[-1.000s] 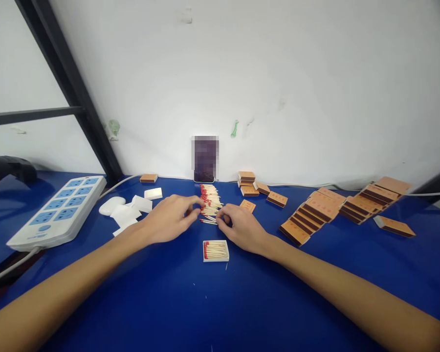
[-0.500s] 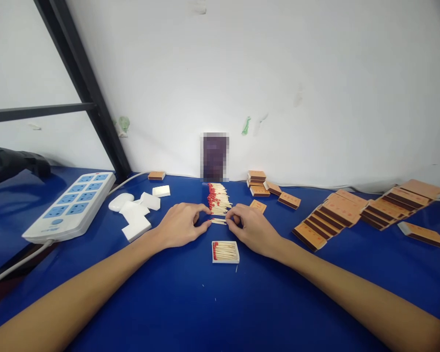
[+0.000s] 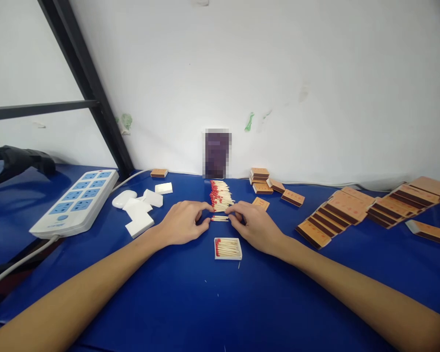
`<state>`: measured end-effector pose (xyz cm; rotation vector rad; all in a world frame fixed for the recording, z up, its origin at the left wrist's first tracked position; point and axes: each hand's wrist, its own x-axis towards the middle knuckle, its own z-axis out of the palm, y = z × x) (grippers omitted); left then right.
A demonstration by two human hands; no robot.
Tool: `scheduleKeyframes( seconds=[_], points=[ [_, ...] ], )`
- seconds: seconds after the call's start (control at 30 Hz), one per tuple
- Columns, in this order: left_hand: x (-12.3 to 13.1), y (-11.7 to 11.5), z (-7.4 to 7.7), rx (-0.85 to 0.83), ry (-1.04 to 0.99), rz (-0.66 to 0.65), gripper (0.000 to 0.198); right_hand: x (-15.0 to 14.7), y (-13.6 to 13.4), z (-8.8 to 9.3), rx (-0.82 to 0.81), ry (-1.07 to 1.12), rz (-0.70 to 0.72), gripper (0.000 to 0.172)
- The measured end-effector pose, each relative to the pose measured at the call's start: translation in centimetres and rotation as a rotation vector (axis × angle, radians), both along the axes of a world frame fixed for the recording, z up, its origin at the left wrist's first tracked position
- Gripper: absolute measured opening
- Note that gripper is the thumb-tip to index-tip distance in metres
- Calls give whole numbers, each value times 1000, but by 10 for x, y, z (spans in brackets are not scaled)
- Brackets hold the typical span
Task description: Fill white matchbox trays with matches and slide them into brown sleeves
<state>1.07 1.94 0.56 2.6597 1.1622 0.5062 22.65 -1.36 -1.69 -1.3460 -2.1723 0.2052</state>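
Observation:
A pile of red-tipped matches (image 3: pixel 220 194) lies on the blue table (image 3: pixel 212 303) near the wall. My left hand (image 3: pixel 183 223) and my right hand (image 3: pixel 255 226) rest on the table on either side of a small bunch of matches (image 3: pixel 219 218), fingers pinched on its two ends. Just in front of them sits an open white tray of matches (image 3: pixel 228 248). One loose match (image 3: pixel 239 264) lies by the tray.
A white power strip (image 3: pixel 75 199) with a cable sits at the left, beside several empty white trays (image 3: pixel 139 215) and a white oval object (image 3: pixel 123 198). Rows of orange matchbox sleeves (image 3: pixel 337 212) run along the right. A dark card (image 3: pixel 217 153) leans on the wall.
Both hands drew back from the big pile toward me, separating a small bunch of matches and squaring it between the fingertips. The view shifted slightly left.

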Motion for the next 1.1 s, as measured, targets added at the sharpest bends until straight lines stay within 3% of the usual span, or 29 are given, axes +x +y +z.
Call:
scheduleKeyframes(
  seconds=[0.37, 0.6, 0.83, 1.1],
  points=[
    [-2, 0, -2, 29, 6, -24, 25, -1, -5, 4, -13, -76, 7, 33],
    [-3, 1, -3, 32, -6, -69, 23, -1, -5, 3, -6, -64, 19, 27],
    [-1, -1, 0, 18, 16, -36, 21, 0, -3, 2, 1, -49, 69, 23],
    [-1, -1, 0, 22, 16, -43, 23, -2, -2, -1, 1, -43, -4, 20]
  ],
)
